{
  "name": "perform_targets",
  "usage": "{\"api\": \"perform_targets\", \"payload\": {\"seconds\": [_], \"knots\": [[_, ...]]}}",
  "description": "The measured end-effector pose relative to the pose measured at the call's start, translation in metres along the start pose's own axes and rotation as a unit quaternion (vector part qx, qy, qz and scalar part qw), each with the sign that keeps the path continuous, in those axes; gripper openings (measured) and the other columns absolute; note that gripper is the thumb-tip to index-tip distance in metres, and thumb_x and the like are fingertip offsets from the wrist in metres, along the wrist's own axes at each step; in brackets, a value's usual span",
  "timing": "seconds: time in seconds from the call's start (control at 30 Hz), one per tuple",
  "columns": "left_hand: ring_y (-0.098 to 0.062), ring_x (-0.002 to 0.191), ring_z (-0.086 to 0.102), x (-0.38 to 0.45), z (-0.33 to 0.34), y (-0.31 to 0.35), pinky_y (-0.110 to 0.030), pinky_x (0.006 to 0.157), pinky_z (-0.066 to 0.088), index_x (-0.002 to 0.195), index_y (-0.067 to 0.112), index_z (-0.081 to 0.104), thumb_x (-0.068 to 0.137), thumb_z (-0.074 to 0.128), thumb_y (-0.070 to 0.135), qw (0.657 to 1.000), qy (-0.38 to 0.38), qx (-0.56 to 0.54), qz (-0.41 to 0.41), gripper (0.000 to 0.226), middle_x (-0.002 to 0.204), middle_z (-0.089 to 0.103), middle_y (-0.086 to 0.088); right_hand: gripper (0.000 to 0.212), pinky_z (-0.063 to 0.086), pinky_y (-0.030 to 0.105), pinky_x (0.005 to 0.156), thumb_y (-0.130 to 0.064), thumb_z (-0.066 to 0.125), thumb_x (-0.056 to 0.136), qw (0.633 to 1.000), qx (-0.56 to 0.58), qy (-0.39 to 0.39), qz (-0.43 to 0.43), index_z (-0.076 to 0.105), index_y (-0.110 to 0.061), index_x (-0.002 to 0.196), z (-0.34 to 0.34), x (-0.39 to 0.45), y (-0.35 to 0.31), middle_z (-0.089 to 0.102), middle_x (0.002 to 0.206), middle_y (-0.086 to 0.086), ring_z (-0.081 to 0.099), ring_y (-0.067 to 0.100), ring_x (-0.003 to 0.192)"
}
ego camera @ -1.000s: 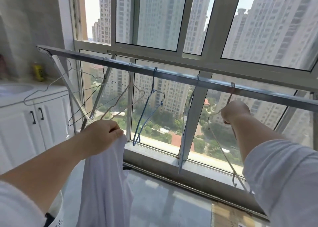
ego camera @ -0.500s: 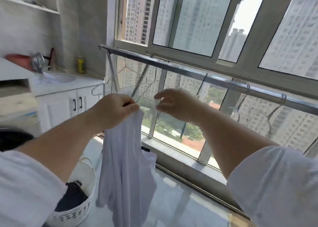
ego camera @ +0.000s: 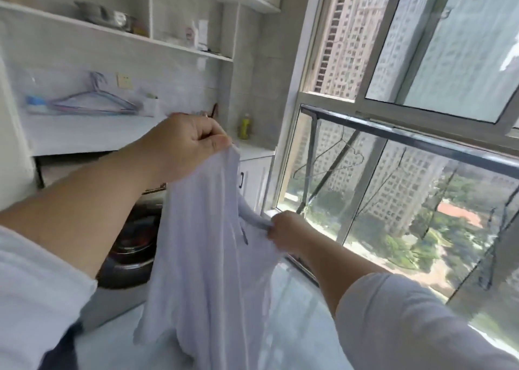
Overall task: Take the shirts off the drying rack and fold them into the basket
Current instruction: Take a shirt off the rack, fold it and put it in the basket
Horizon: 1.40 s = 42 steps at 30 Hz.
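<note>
The left hand [ego camera: 179, 145] pinches the top edge of the shirt [ego camera: 207, 257] high up, fingers curled tight on a bunch of cloth, while the right hand [ego camera: 283, 229] pinches another edge lower and to the right, so each grip is pressed together on fabric. The step in hand looks like spreading the shirt for folding, and to do it well the two hands should find matching points, shoulder to shoulder or seam to seam, and draw them level and apart so the cloth hangs flat rather than twisted. A gentle shake would likely drop the creases out before the first fold. The shirt hangs in the air between the hands, clear of the rack [ego camera: 407, 138] by the window and above the floor. It is pale lilac-white, thin and limp, falling in long soft folds, with a small dark mark near the middle and its lower hem loose and uneven. The basket is not in view, so the fold may have to be made in the air.
</note>
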<state>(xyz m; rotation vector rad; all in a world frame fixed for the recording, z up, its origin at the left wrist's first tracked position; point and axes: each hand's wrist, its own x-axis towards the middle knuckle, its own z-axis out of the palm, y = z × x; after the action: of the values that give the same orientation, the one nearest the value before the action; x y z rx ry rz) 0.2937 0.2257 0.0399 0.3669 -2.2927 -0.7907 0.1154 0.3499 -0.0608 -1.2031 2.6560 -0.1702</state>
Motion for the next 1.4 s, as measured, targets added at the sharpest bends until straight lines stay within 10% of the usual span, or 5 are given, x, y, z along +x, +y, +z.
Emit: {"api": "perform_targets", "payload": {"seconds": [0.3, 0.7, 1.1, 1.23, 1.4], "knots": [[-0.017, 0.080, 0.058, -0.029, -0.081, -0.115, -0.029, 0.066, 0.044, 0.081, 0.027, 0.062, 0.072, 0.075, 0.042, 0.951, -0.126, 0.235, -0.159, 0.022, 0.082, 0.062, 0.006, 0.032, 0.052, 0.030, 0.050, -0.008, 0.031, 0.093, 0.934, 0.323, 0.016, 0.151, 0.051, -0.001, 0.069, -0.034, 0.042, -0.078, 0.057, 0.048, 0.014, 0.054, 0.019, 0.030], [-0.028, 0.065, 0.039, -0.033, -0.132, -0.174, -0.032, 0.052, 0.025, 0.062, 0.010, 0.034, 0.091, 0.050, 0.046, 0.924, 0.219, 0.202, -0.241, 0.049, 0.062, 0.041, -0.008, 0.022, 0.028, 0.028, 0.059, -0.029, 0.050, 0.091, 0.887, 0.416, 0.177, -0.088, 0.055, -0.014, 0.076, -0.050, 0.071, -0.156, 0.044, 0.068, 0.004, 0.041, 0.020, 0.065], [-0.027, 0.083, 0.058, 0.011, -0.115, -0.209, -0.030, 0.077, 0.048, 0.074, 0.024, 0.050, 0.073, 0.025, 0.085, 0.824, 0.115, 0.401, -0.384, 0.065, 0.083, 0.058, -0.001, 0.040, 0.032, 0.024, 0.053, -0.050, 0.069, 0.076, 0.976, 0.020, 0.069, -0.207, 0.042, -0.023, 0.065, -0.049, 0.171, -0.140, 0.046, 0.072, -0.005, 0.046, 0.014, 0.070], [-0.026, 0.085, 0.059, 0.067, -0.079, -0.239, -0.032, 0.082, 0.048, 0.080, 0.015, 0.055, 0.078, 0.021, 0.080, 0.829, 0.061, 0.347, -0.433, 0.074, 0.084, 0.061, -0.003, 0.038, 0.037, 0.026, 0.054, -0.040, 0.046, 0.094, 0.978, 0.157, 0.081, -0.107, 0.062, -0.006, 0.088, -0.035, 0.232, -0.139, 0.056, 0.077, 0.008, 0.056, 0.028, 0.077], [-0.032, 0.124, 0.046, 0.125, -0.009, -0.249, -0.032, 0.090, 0.035, 0.123, 0.007, 0.053, 0.098, 0.028, 0.046, 0.858, 0.124, 0.087, -0.491, 0.053, 0.132, 0.048, -0.011, 0.041, 0.041, 0.028, 0.063, -0.026, 0.043, 0.097, 0.910, 0.405, -0.053, -0.072, 0.053, 0.001, 0.126, -0.014, 0.284, -0.160, 0.055, 0.130, 0.021, 0.055, 0.035, 0.119]]}}
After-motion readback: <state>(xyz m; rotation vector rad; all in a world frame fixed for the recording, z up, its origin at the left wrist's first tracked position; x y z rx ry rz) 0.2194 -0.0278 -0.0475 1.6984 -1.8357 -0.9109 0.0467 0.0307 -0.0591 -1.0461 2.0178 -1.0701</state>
